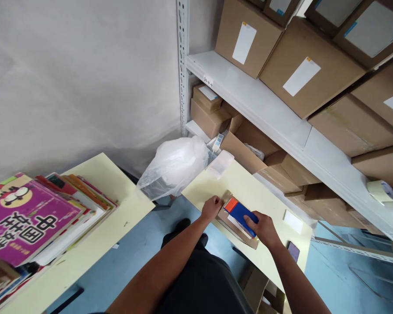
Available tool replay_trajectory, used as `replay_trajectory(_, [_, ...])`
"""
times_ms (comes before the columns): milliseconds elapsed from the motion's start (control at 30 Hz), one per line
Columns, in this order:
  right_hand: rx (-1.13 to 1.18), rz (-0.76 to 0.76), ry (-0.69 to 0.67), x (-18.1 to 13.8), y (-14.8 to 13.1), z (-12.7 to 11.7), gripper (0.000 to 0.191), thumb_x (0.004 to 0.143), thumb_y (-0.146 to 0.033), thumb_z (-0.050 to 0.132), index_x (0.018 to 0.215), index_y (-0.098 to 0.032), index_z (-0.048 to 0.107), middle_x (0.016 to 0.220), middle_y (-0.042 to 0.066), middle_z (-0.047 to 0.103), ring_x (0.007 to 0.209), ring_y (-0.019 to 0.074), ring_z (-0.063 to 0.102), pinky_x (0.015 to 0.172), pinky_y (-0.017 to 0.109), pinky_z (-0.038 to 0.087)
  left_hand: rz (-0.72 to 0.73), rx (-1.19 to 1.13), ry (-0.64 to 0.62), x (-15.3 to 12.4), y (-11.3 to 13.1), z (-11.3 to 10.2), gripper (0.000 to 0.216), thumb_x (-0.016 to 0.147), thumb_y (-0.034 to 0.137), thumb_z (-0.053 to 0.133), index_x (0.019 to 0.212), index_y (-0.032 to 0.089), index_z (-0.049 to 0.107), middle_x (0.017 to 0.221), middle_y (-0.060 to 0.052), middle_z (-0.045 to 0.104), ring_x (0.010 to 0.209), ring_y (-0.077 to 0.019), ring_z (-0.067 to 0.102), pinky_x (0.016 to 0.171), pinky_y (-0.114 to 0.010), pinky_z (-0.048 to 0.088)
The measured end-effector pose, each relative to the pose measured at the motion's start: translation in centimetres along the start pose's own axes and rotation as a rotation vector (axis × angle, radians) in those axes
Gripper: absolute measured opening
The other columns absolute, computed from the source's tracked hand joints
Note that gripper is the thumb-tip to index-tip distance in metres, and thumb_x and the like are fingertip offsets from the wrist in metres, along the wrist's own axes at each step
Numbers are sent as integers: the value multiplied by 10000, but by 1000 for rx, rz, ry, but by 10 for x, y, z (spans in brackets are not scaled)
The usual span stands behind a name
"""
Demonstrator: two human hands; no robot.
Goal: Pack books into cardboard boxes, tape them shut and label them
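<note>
My right hand (261, 227) is closed on a flat blue packet (238, 213) with an orange-red end, thumb on top. The packet is held over a small brown cardboard box (228, 223) on the cream table. Something white shows on the box under the packet. My left hand (212, 206) is closed at the near left edge of the box, fingers pinched at its brown cardboard. Its fingertips are partly hidden, close to the packet's orange-red end.
A phone (293, 251) and a white card (293, 221) lie on the table (265, 179). Clear plastic bags (180, 161) bulge beyond its left end. Shelving (265, 104) with cardboard boxes stands behind. On another table at left are stacked books (36, 222).
</note>
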State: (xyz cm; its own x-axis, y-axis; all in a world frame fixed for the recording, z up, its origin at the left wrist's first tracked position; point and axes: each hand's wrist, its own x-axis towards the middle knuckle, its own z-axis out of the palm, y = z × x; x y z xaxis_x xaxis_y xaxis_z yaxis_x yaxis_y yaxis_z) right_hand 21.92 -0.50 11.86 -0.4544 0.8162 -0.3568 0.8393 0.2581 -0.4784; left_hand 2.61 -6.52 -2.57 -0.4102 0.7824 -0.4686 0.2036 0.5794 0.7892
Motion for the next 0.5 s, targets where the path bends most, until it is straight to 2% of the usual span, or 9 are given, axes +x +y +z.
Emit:
replay_trajectory(133, [-14,2,1,1,2,2,452,866,-622,540,768,-208,691,656,34,692,640,202,637,622,289,438,-2,44,-18,8,-8,-5,214,891,403,599,773,225,612,776,7,682,771,-169,628,658,-256,402])
replay_trajectory(200, [-17,-1,0,1,3,3,436,871,-607,546,759,-210,686,661,36,695,637,201,635,622,286,436,5,61,-14,9,-13,-13,134,845,336,656,784,225,610,787,3,686,790,-183,639,700,-271,437])
replay_trajectory(267, [-9,-7,-4,2,3,4,418,877,-589,548,762,-212,689,679,38,704,636,199,634,626,285,438,38,60,12,6,-17,-20,50,859,271,626,858,221,631,886,-21,713,873,-196,658,787,-300,477])
replay_trajectory(367, [1,-8,-4,2,2,4,393,877,-568,555,751,-218,679,680,34,700,640,197,633,626,282,436,181,7,28,-8,-18,-22,246,913,203,510,1123,230,636,1193,-48,703,1123,-185,639,981,-317,476])
replay_trajectory(500, [-14,22,8,3,0,5,382,870,-561,558,712,-224,648,646,24,677,626,194,627,606,279,425,499,-197,-114,-33,-18,-6,553,893,185,516,1441,252,485,1475,-58,567,1355,-210,528,1149,-372,409])
